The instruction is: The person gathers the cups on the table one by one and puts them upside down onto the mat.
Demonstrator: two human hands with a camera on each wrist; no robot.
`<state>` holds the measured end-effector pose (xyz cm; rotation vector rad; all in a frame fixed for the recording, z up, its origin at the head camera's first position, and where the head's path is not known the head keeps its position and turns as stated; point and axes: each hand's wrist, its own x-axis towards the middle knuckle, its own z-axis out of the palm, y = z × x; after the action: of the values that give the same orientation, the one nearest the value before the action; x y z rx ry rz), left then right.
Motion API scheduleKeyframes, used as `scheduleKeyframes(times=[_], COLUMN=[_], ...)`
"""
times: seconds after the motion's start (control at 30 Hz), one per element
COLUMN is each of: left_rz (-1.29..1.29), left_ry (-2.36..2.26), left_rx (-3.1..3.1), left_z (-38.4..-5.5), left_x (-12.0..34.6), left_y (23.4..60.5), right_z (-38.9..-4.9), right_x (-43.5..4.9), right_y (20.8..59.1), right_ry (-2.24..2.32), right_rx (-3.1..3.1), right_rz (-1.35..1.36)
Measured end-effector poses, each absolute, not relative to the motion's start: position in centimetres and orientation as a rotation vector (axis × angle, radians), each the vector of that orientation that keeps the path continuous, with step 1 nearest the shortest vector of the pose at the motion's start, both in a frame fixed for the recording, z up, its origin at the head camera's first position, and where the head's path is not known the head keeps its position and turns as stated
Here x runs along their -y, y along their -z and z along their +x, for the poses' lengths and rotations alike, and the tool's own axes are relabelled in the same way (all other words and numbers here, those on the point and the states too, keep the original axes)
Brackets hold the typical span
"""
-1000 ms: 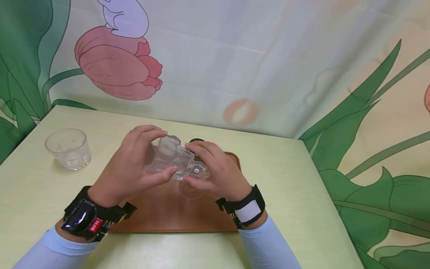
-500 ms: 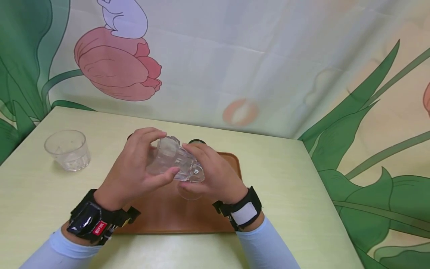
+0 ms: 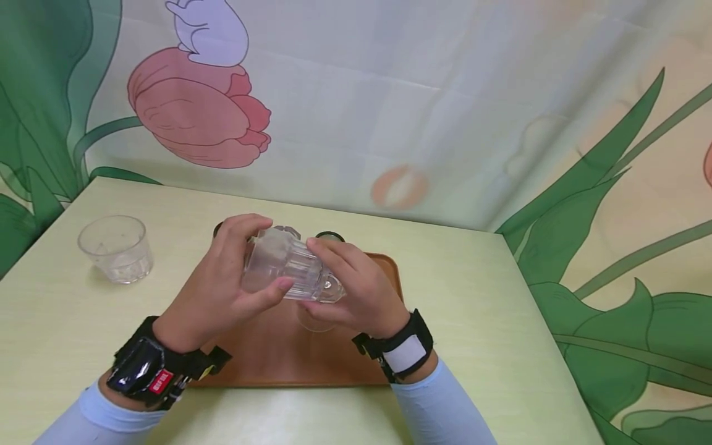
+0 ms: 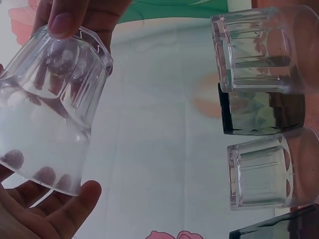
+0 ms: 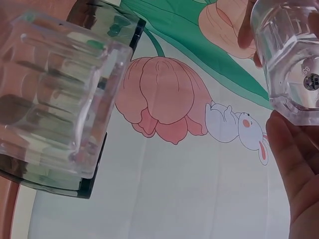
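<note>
Above the brown tray [image 3: 289,364], both hands hold one clear faceted glass [image 3: 275,266], tipped on its side. My left hand [image 3: 206,290] grips it around the mouth end, thumb along the near side. At the base end, my right hand [image 3: 364,287] pinches it between fingers and thumb. In the left wrist view the held glass [image 4: 55,99] has fingertips at both ends, and its rim is by the lower fingers. A small round label shows on the base of the glass [image 5: 299,74] in the right wrist view.
Upside down on the tray stand clear glasses [image 4: 261,172] and dark tinted glasses [image 4: 266,112], partly hidden by my hands in the head view. Another clear glass [image 3: 117,250] stands upright at the table's left. A printed curtain [image 3: 334,123] hangs behind the table [image 3: 456,334].
The held glass turns slightly between my hands. My right hand has shifted a little left and closer around the base; my left forearm has moved slightly right.
</note>
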<state>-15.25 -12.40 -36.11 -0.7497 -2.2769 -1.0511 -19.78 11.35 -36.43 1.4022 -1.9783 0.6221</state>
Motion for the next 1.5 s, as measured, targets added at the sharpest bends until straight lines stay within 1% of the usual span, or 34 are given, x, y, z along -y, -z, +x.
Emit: scheduleKeyframes(times=[0.47, 0.77, 1.2, 1.5], left_rz=[-0.687, -0.560, -0.421, -0.312], left_ry=[0.963, 0.908, 0.820, 0.756], left_rx=[2.459, 2.551, 2.585, 2.787], left_z=[-14.9, -14.8, -16.0, -16.7], left_x=[14.2, 16.6, 18.4, 19.8], left_y=[36.9, 37.7, 39.3, 40.5], right_z=[-20.0, -20.4, -20.6, -20.6], right_x=[-11.6, -12.2, -12.5, -12.4], right_y=[36.3, 36.1, 36.4, 36.3], right_ry=[-0.589, -0.553, -0.562, -0.548], right_rx=[1.961, 2.008, 2.024, 2.026], right_rz=[1.404, 1.336, 1.345, 1.362])
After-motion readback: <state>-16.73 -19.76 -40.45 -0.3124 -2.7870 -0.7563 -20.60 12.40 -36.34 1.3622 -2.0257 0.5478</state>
